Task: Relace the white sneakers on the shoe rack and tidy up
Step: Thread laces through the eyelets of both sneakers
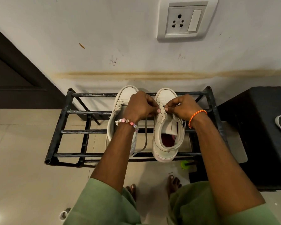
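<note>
The two sneakers (165, 125) are off-white, the right one lined red inside. A grey lace (145, 135) hangs between them. The shoe rack (62, 120) is black with pale scuffs. The left wrist wears a bracelet (127, 123) of pink and clear beads, the right a braided orange band (196, 116). The sleeves (102, 207) are pale green. The wall (104, 30) is cream with a brownish stripe, the floor (23, 159) beige tile.

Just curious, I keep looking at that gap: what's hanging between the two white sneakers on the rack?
In the head view, a grey lace hangs down between the left sneaker and the right sneaker, crossing the black rack bars.
</note>
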Demonstrator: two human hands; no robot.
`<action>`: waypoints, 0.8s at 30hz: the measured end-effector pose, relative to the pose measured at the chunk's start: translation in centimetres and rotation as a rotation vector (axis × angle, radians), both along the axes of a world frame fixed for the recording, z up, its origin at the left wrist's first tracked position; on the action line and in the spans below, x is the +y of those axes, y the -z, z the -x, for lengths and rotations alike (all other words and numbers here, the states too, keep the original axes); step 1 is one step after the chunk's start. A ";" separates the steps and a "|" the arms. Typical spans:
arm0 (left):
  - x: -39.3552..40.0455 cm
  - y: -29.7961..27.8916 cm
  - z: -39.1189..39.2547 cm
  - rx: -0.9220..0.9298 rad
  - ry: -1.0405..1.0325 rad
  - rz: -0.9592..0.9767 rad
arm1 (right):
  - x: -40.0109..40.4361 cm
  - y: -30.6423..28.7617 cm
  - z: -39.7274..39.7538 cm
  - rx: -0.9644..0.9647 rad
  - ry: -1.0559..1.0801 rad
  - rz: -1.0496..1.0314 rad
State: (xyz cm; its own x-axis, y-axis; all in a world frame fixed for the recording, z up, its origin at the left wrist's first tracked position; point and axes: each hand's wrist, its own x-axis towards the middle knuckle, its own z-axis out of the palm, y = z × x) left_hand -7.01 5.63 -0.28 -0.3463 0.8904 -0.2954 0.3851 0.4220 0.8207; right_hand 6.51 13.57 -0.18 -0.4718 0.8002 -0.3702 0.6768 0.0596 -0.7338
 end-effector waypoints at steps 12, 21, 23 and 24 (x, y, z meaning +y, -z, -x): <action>0.2 -0.1 0.1 0.007 0.015 0.013 | -0.4 -0.1 0.1 0.090 0.070 0.122; 0.5 -1.0 0.5 -0.099 0.020 0.094 | 0.0 -0.8 -0.9 0.175 0.120 0.020; 0.5 -1.1 0.7 -0.086 0.020 0.089 | 0.1 -1.3 -1.4 0.132 0.135 -0.007; 0.5 -1.1 0.9 -0.049 0.025 0.080 | 0.2 -1.7 -1.6 0.075 0.109 0.006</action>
State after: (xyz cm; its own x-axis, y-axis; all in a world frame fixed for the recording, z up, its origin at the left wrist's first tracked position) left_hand -7.86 6.14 0.87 -0.3073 0.8715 -0.3821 0.3564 0.4777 0.8029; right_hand 8.15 13.78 1.51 -0.4083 0.8464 -0.3419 0.6222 -0.0160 -0.7827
